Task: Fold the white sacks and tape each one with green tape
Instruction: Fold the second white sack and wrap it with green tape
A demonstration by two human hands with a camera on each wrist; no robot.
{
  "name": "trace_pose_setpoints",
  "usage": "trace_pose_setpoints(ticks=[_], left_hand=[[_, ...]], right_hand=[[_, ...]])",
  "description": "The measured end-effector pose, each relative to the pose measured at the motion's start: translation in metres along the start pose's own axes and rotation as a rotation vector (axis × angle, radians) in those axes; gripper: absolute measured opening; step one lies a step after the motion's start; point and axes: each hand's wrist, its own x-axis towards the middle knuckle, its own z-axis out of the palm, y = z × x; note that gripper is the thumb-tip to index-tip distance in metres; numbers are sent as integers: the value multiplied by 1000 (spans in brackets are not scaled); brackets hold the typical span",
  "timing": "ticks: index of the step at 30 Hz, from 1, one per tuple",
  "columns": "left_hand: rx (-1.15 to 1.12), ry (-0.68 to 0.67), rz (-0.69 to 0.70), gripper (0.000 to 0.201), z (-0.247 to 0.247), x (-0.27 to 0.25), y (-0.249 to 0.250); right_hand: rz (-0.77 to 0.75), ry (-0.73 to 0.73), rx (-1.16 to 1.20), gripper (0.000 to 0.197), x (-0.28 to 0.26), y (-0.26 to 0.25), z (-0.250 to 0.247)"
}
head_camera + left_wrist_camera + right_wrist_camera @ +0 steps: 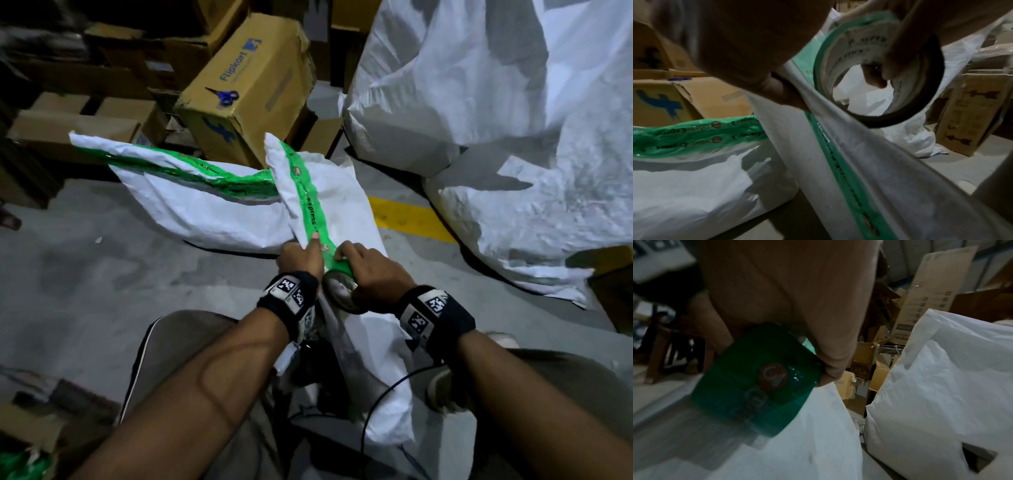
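Note:
A long folded white sack [329,209] rises from between my knees, with a strip of green tape [310,209] running down its fold. My left hand [303,255] grips the sack's left edge, one finger lying on the strip. Beside it my right hand [358,265] holds the green tape roll [339,291] against the sack, its fingers curled through the core. In the left wrist view the roll [879,68] sits on the sack [869,162]. The right wrist view has the roll [760,378] under my right hand [797,305]. A second sack [191,198], taped in green, lies on the floor behind.
Blue scissors [224,96] lie on a printed cardboard box [246,85] behind the sacks, among more boxes at the left. Large loose white sacks [479,102] are heaped at the right. A yellow line [407,219] marks the grey concrete floor [102,274].

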Motion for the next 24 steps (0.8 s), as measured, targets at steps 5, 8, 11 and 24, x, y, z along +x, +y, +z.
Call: trace_pose_setpoints(ticks=[5, 8, 11, 24], left_hand=[[-43, 92, 1, 59, -7, 15, 11], [-17, 62, 7, 59, -9, 16, 17], [-179, 80, -91, 62, -19, 24, 25], [-737, -486, -222, 75, -7, -5, 0]], right_hand=[[-100, 141, 31, 63, -17, -1, 6], [-87, 160, -81, 71, -30, -7, 12], [74, -164, -130, 81, -45, -10, 13], [155, -248, -97, 86, -47, -21, 52]])
